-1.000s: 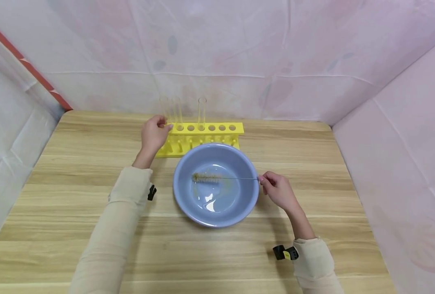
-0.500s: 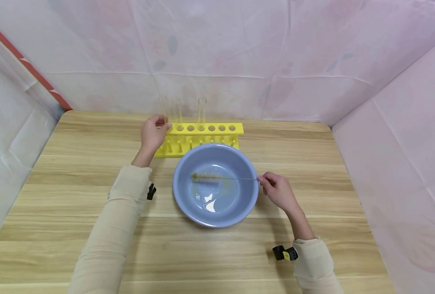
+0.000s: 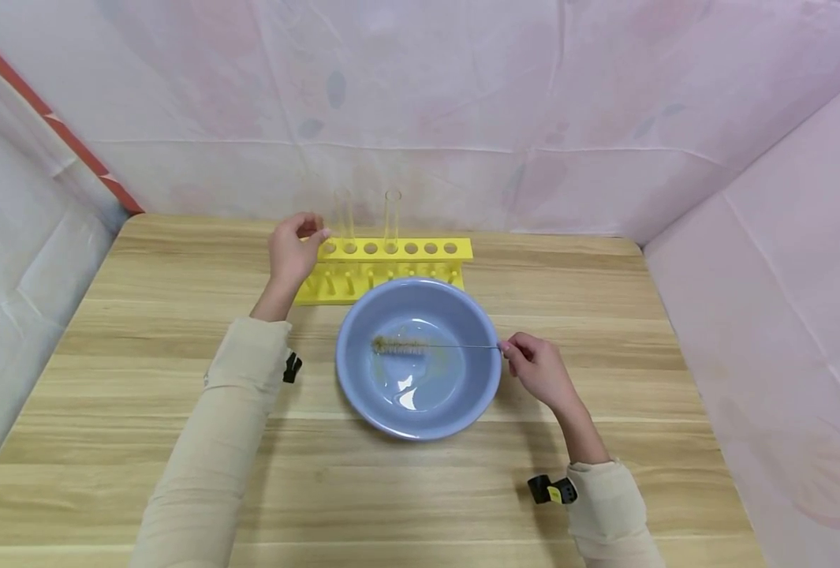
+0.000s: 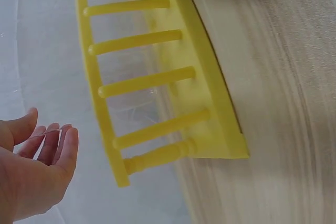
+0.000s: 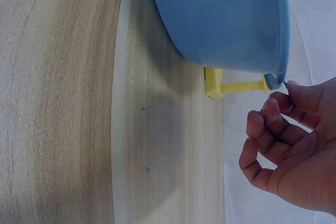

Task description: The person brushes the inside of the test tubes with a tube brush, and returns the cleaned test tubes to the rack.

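Note:
At the left end of a yellow test tube rack [image 3: 420, 249], my left hand [image 3: 294, 248] pinches a clear glass test tube between thumb and fingers; only a faint edge of it shows. In the left wrist view the left hand [image 4: 39, 166] is beside the rack's upper bar. Two more test tubes stand in the rack, one near the left end [image 3: 345, 217] and one near the middle [image 3: 392, 217]. My right hand [image 3: 536, 367] pinches the wire end of a test tube brush [image 3: 400, 345] at the basin's right rim. The brush's bristles lie over the basin.
A blue plastic basin [image 3: 349, 379] with a little water stands just in front of the rack, hiding part of its base. Both stand on a wood-grain table [image 3: 391, 505]. Pale patterned sheets [image 3: 462, 95] hang at the back and sides.
My left hand has shifted slightly left and up, and the leftmost test tube has come out of its hole. The right hand and brush have hardly moved.

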`<act>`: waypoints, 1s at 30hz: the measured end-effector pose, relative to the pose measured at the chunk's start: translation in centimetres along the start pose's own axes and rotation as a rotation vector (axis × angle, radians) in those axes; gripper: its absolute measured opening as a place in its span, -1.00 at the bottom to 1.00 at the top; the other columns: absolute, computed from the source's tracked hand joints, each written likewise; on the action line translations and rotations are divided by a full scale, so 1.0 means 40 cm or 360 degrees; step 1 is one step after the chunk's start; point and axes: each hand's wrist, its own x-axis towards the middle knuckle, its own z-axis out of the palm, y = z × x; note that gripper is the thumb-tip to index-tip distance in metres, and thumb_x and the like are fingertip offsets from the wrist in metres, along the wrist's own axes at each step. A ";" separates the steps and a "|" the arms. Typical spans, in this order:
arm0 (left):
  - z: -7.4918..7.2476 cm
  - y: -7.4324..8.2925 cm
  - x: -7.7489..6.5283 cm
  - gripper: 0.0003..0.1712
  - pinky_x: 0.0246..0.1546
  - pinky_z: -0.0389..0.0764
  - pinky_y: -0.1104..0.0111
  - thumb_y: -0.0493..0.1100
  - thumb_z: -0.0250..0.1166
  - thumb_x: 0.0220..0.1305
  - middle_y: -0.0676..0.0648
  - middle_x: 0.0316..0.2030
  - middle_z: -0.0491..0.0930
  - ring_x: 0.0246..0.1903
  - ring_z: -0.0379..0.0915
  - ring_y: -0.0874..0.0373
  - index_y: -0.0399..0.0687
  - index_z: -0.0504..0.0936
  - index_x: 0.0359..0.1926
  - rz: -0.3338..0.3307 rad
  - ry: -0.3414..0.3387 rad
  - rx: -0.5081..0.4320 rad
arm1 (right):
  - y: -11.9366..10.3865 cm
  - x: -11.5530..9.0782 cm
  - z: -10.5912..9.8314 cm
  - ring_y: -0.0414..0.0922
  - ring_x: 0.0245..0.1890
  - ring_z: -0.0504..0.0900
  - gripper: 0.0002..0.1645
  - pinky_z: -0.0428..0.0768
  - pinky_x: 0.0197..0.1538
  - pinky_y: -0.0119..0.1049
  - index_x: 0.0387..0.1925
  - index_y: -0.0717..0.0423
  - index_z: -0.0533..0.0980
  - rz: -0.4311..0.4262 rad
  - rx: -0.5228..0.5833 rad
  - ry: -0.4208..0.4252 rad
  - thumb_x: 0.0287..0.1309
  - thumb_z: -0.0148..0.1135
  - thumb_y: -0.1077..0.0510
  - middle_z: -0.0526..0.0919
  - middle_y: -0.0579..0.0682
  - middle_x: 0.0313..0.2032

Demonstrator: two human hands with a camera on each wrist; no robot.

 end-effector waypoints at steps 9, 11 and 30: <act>-0.013 0.039 -0.008 -0.81 -0.04 0.49 0.32 -0.30 0.25 0.18 -0.23 -0.17 0.55 -0.08 0.47 0.01 -0.36 0.52 -0.22 0.0039 0.0072 -0.0214 | -0.004 0.003 -0.006 -0.22 -0.73 0.29 -0.75 0.26 -0.67 -0.42 -0.52 0.32 0.48 0.0007 -0.0022 -0.0003 0.24 0.08 0.24 0.41 0.01 -0.72; -0.019 0.049 -0.013 -0.82 -0.05 0.50 0.35 -0.32 0.25 0.17 -0.22 -0.17 0.54 -0.08 0.47 0.03 -0.35 0.52 -0.23 0.0052 0.0090 -0.0255 | -0.004 0.003 -0.007 -0.22 -0.73 0.29 -0.75 0.26 -0.66 -0.42 -0.52 0.32 0.49 0.0007 -0.0030 -0.0005 0.24 0.08 0.24 0.41 0.02 -0.72; -0.102 0.059 -0.132 -0.69 -0.09 0.43 0.10 -0.37 0.25 0.13 -0.33 -0.22 0.47 -0.16 0.37 -0.12 -0.38 0.56 -0.07 0.0444 -0.0032 0.0117 | -0.009 -0.001 -0.002 -0.20 -0.71 0.33 -0.78 0.27 -0.66 -0.41 -0.49 0.32 0.47 0.0038 0.0036 0.0001 0.23 0.08 0.26 0.43 0.05 -0.71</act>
